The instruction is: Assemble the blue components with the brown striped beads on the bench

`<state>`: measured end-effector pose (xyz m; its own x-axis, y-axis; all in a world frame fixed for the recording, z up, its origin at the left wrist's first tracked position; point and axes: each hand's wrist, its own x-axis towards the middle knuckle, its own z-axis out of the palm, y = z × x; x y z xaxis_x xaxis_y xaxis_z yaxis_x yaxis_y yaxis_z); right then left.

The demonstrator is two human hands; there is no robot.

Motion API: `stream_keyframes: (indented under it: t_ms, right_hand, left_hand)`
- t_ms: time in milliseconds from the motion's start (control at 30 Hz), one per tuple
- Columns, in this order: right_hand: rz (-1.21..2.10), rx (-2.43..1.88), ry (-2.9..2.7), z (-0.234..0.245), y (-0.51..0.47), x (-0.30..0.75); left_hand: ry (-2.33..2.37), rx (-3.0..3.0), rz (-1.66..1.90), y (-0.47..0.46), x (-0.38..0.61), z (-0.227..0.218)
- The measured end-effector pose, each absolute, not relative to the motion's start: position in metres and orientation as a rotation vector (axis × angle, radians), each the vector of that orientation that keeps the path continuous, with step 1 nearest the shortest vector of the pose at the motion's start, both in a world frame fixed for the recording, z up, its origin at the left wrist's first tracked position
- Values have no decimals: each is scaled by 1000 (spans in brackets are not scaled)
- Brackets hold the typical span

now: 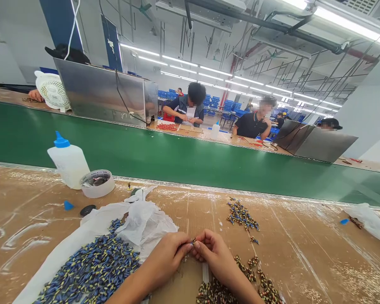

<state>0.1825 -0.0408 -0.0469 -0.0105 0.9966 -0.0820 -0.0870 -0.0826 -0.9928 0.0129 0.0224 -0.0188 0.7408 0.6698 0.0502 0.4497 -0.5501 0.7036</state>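
Observation:
My left hand (166, 257) and my right hand (213, 253) meet at the front middle of the brown worktable (304, 245). Both pinch one small dark part (193, 242) between their fingertips. To the left lies a heap of small blue and yellow parts (91, 266) on a white plastic bag (142, 223). Under my right wrist lies a pile of brown striped parts (240, 283). A smaller cluster of blue and yellow parts (242, 215) sits just beyond my hands.
A white squeeze bottle with a blue cap (68, 162), a roll of tape (98, 183) and a blue cap (68, 205) stand at left. A green conveyor belt (177, 156) runs behind. Across it sit several seated people (188, 107), a fan (52, 90) and metal screens (101, 95).

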Motion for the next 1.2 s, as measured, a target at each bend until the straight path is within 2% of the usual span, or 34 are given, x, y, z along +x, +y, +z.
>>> stream_keyframes:
  t_ms: [933, 1200]
  right_hand:
    - [1303, -1275, -1128, -42, -42, 184]
    - [1166, -1353, -1271, -46, -45, 181]
  left_hand:
    - [837, 2261, 422, 22, 12, -20]
    - [825, 2303, 414, 20, 15, -25]
